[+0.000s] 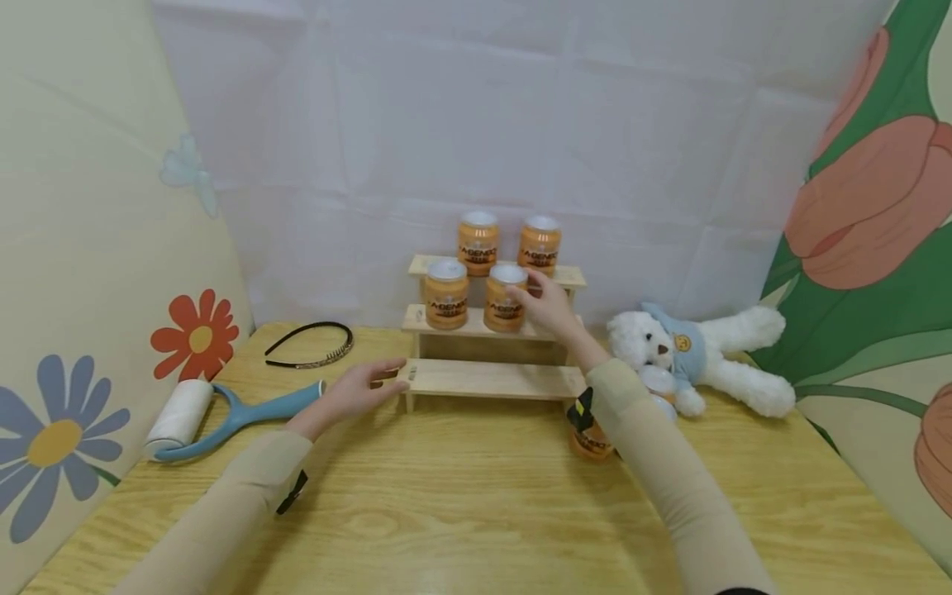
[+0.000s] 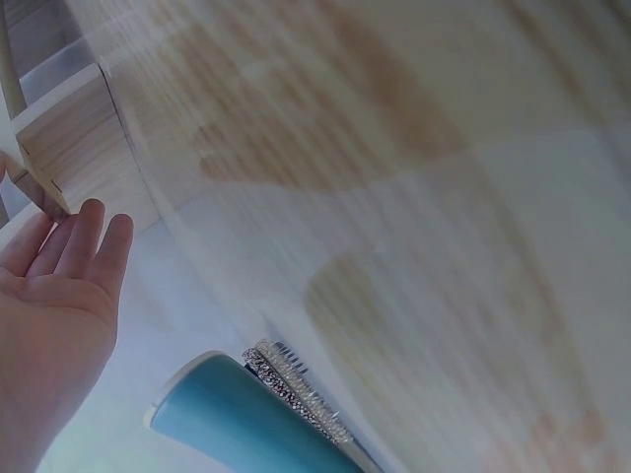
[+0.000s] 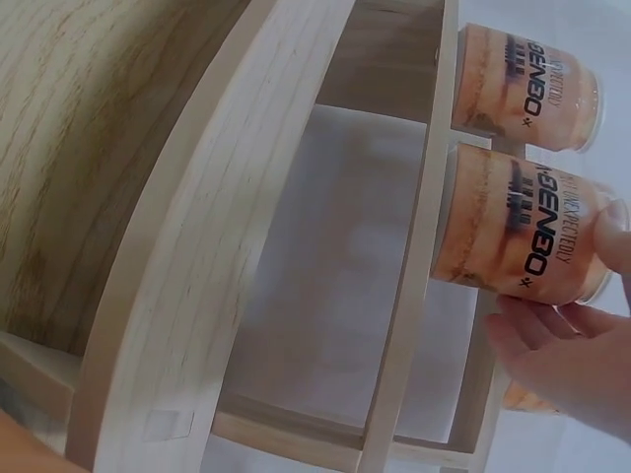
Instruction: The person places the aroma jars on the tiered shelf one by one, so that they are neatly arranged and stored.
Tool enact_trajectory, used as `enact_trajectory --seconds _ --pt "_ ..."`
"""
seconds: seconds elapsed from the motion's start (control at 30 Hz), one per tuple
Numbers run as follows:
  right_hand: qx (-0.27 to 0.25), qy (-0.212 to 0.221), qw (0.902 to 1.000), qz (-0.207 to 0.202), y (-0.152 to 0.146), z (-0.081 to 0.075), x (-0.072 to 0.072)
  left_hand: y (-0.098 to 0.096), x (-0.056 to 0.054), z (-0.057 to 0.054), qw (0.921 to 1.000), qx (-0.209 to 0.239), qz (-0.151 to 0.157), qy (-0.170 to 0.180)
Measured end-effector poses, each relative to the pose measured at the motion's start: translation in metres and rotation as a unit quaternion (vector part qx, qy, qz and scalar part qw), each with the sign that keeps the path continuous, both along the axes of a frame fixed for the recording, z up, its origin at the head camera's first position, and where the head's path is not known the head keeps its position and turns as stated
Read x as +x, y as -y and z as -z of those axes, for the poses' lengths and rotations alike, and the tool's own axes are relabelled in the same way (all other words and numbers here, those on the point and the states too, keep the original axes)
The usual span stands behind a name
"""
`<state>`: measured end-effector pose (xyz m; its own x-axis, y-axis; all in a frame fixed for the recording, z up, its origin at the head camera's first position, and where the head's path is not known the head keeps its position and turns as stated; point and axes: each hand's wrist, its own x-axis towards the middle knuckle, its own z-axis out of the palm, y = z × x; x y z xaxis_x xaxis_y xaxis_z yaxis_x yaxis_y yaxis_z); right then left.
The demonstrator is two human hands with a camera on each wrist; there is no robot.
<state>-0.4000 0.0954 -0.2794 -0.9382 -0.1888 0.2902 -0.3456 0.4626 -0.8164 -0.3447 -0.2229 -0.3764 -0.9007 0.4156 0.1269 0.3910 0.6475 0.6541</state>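
My right hand (image 1: 549, 307) grips an orange can (image 1: 504, 302) on the middle step of a wooden stepped rack (image 1: 487, 378); in the right wrist view the thumb and fingers lie about the can's lid end (image 3: 532, 232). Beside it on the same step stands another orange can (image 1: 446, 299). Two more, a left can (image 1: 478, 246) and a right can (image 1: 539, 245), are upright on the top step. At the left end of the bottom step is my left hand (image 1: 359, 390), its fingers loosely extended against the board's edge (image 2: 44, 192).
Orange cans (image 1: 591, 438) stand right of the rack, partly behind my right forearm. A white teddy bear (image 1: 692, 355) in blue lies behind them. On the left are a blue-handled lint roller (image 1: 245, 413) and a dark headband (image 1: 312, 364).
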Motion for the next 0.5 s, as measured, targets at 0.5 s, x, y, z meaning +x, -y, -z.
enact_trajectory --seconds 0.5 --pt "-0.018 0.055 0.9982 -0.016 -0.011 -0.003 0.011 0.000 -0.002 0.002 1.0000 -0.003 0.004 -0.008"
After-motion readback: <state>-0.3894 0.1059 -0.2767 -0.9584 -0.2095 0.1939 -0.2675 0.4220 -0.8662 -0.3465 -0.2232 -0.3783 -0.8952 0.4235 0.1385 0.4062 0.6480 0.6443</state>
